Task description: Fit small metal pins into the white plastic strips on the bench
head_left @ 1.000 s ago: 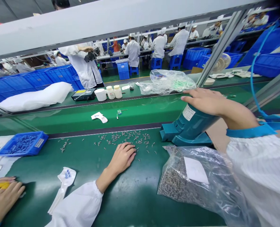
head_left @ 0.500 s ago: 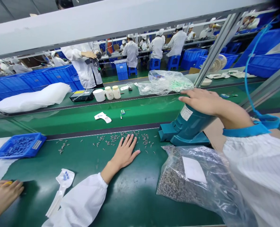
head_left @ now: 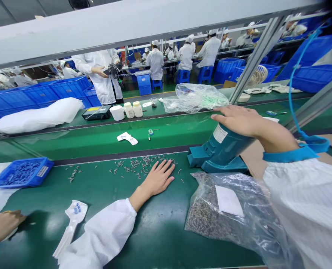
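My left hand (head_left: pixel 159 177) lies flat, fingers spread, on the green work surface among loose small metal screws (head_left: pixel 135 163). Under my right hand (head_left: pixel 237 117) is the top of a teal tube-shaped housing (head_left: pixel 224 147) with a white label. The fingers of that hand are stretched out over it, not wrapped round it. A clear plastic bag (head_left: pixel 211 213), filled with many small metal pieces and bearing a white paper, lies beside the housing's base. To the left of my left sleeve rests a white curved plastic part (head_left: pixel 75 215) with small blue pieces on its wide end.
A co-worker's hand (head_left: pixel 3 226) is at the lower left. Near it stands a blue tray (head_left: pixel 46 164) of small blue parts. On the green conveyor (head_left: pixel 98 144) lie a white part (head_left: pixel 127 138) and a small circuit board (head_left: pixel 150 132). Bottles and bags stand behind it.
My left hand has slid right across the screws, and some screws have shifted. The white part and circuit board moved right with the conveyor. My right hand stays on the housing.
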Demonstrator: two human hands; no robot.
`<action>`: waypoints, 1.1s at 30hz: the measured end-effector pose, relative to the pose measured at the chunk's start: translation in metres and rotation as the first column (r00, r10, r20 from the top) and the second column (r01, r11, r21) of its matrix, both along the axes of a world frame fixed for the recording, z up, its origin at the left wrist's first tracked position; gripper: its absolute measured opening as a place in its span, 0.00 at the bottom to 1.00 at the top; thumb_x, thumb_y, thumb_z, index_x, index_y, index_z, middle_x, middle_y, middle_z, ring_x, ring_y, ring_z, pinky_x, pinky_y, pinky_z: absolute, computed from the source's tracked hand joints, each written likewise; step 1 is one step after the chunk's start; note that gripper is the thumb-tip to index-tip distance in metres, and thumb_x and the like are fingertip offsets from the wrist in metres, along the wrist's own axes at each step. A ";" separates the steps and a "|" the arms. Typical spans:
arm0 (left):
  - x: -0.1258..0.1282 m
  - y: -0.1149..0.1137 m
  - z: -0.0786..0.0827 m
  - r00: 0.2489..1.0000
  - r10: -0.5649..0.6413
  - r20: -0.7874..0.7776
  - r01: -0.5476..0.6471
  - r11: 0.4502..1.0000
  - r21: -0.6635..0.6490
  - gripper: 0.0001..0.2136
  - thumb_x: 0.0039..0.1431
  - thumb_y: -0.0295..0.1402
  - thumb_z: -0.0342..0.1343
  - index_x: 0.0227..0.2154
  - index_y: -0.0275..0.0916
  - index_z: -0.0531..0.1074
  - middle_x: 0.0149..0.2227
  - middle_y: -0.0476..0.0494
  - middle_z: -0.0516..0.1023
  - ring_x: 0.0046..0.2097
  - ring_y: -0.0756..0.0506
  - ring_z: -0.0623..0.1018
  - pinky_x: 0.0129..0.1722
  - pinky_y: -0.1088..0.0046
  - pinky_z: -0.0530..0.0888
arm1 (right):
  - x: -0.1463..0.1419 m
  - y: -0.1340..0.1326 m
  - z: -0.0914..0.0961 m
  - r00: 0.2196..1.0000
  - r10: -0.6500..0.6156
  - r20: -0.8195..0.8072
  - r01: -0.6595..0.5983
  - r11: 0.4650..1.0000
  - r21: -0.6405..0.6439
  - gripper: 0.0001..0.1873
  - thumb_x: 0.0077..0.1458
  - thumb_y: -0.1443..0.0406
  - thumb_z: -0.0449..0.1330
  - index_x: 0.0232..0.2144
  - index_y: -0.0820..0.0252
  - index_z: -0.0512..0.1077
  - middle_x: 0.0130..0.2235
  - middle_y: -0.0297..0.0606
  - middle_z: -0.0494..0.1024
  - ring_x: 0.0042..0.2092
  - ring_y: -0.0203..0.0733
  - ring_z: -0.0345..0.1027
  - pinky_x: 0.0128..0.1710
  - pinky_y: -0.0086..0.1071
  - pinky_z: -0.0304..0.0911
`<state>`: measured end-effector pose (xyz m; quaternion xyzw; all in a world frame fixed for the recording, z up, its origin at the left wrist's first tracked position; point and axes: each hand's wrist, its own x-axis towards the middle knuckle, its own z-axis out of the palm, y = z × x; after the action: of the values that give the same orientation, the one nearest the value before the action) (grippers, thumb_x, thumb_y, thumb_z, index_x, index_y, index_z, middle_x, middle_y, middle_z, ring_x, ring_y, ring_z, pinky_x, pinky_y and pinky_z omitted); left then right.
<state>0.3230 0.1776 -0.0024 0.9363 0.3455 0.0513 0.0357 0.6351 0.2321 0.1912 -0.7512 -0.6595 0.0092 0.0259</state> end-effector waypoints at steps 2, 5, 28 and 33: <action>-0.006 0.001 0.001 0.999 0.033 -0.008 -0.033 0.999 0.003 0.28 0.71 0.50 0.35 0.69 0.46 0.48 0.71 0.43 0.51 0.71 0.37 0.50 0.67 0.52 0.54 | 0.001 0.001 -0.001 1.000 0.006 -0.001 -0.006 1.000 0.003 0.37 0.63 0.45 0.38 0.64 0.55 0.61 0.66 0.48 0.62 0.66 0.59 0.53 0.64 0.54 0.51; -0.018 0.001 0.003 0.998 0.059 -0.020 -0.059 0.998 -0.011 0.32 0.69 0.54 0.36 0.70 0.45 0.45 0.70 0.43 0.52 0.71 0.34 0.47 0.67 0.49 0.52 | 0.003 0.003 -0.003 1.000 0.002 0.002 -0.002 1.000 0.012 0.37 0.63 0.45 0.38 0.64 0.55 0.61 0.65 0.50 0.63 0.66 0.60 0.54 0.63 0.55 0.51; -0.109 0.012 -0.007 0.913 0.406 -0.039 -0.404 0.914 0.045 0.29 0.71 0.50 0.34 0.70 0.46 0.45 0.71 0.47 0.50 0.71 0.39 0.49 0.68 0.50 0.52 | -0.001 -0.001 0.001 1.000 -0.004 -0.007 0.004 1.000 -0.004 0.37 0.63 0.45 0.37 0.65 0.55 0.61 0.67 0.46 0.60 0.67 0.58 0.52 0.64 0.54 0.50; -0.121 0.010 -0.006 0.901 0.432 -0.040 -0.430 0.901 0.055 0.28 0.71 0.49 0.34 0.70 0.47 0.47 0.71 0.48 0.51 0.71 0.38 0.49 0.68 0.50 0.50 | -0.002 -0.001 0.002 1.000 -0.015 0.000 0.015 1.000 -0.015 0.37 0.63 0.45 0.37 0.65 0.54 0.60 0.67 0.46 0.60 0.67 0.58 0.51 0.64 0.55 0.49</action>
<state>0.2016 0.1874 -0.0084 0.8384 0.5435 0.0414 -0.0066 0.6332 0.2312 0.1930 -0.7565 -0.6536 0.0141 0.0206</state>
